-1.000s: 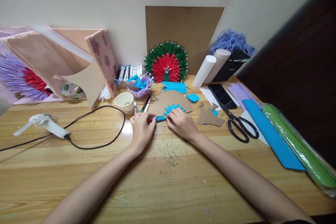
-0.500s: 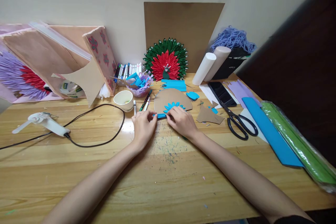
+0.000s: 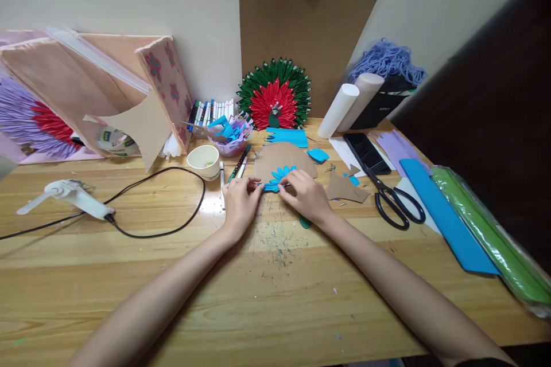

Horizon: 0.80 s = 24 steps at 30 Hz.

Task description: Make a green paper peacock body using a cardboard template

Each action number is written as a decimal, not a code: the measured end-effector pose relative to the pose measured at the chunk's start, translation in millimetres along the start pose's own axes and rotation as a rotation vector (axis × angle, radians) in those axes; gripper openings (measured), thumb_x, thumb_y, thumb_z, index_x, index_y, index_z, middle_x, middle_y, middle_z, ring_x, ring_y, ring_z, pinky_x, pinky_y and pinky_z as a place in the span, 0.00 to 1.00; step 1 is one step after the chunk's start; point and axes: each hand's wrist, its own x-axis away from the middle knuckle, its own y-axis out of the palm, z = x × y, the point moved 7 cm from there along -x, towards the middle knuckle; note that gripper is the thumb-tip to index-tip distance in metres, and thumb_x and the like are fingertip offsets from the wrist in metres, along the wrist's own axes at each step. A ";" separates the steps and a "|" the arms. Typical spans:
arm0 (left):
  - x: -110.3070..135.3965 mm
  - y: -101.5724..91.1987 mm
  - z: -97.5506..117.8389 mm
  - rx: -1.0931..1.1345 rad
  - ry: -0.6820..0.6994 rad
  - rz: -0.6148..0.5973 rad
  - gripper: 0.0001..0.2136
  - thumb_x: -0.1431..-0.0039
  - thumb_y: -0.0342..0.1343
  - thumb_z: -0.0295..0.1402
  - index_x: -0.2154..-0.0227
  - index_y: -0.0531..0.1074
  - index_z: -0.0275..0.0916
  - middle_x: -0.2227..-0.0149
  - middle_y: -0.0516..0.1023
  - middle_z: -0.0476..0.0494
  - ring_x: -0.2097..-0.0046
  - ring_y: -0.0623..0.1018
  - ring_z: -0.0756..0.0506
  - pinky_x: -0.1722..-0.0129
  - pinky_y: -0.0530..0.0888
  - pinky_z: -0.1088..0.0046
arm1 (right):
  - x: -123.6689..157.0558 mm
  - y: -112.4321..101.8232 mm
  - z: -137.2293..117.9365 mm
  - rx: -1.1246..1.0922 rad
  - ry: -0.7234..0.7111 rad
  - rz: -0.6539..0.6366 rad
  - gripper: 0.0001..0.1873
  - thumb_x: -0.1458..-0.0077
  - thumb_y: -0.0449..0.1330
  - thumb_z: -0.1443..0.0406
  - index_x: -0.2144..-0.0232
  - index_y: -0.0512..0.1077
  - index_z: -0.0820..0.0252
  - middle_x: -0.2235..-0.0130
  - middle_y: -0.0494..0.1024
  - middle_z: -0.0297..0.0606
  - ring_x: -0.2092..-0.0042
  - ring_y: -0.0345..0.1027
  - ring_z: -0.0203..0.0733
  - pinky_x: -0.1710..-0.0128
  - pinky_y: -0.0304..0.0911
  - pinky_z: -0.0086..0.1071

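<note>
My left hand and my right hand meet at the near edge of a brown cardboard half-disc. Between their pinched fingertips is a small blue paper piece. Just behind it, blue paper petals fan out on the cardboard. Both hands rest low on the wooden table, fingers curled round the blue piece.
A white glue gun with a black cord lies at left. A paper cup, pens, a bowl of blue scraps, black scissors, a phone, blue and green paper rolls and a red-green paper fan surround the hands.
Both hands shifted slightly away from me with the blue piece, bringing it closer to the blue petals. The view tilted a little.
</note>
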 end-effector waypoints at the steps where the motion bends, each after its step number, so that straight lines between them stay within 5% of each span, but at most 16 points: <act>1: -0.2 -0.3 -0.2 0.005 0.003 0.002 0.05 0.44 0.56 0.34 0.66 0.74 0.40 0.68 0.79 0.47 0.59 0.75 0.43 0.55 0.62 0.63 | -0.2 -3.2 4.0 -0.015 0.030 0.010 0.07 0.43 0.54 0.66 0.72 0.69 0.59 0.69 0.74 0.39 0.63 0.67 0.43 0.65 0.60 0.33; 14: -4.9 -1.6 -4.8 -0.004 0.018 -0.007 0.05 0.42 0.54 0.33 0.66 0.74 0.41 0.65 0.80 0.46 0.57 0.74 0.43 0.55 0.62 0.62 | 25.7 -34.5 35.3 -0.187 0.230 0.057 0.09 0.42 0.51 0.65 0.71 0.70 0.58 0.69 0.74 0.40 0.65 0.68 0.45 0.66 0.62 0.36; 24: -11.3 4.7 -9.1 0.058 0.026 -0.050 0.06 0.44 0.55 0.32 0.64 0.73 0.40 0.65 0.79 0.45 0.58 0.76 0.43 0.54 0.66 0.62 | 29.7 -15.0 90.8 -0.010 0.403 0.007 0.15 0.43 0.50 0.64 0.56 0.68 0.64 0.55 0.75 0.52 0.52 0.66 0.56 0.53 0.61 0.50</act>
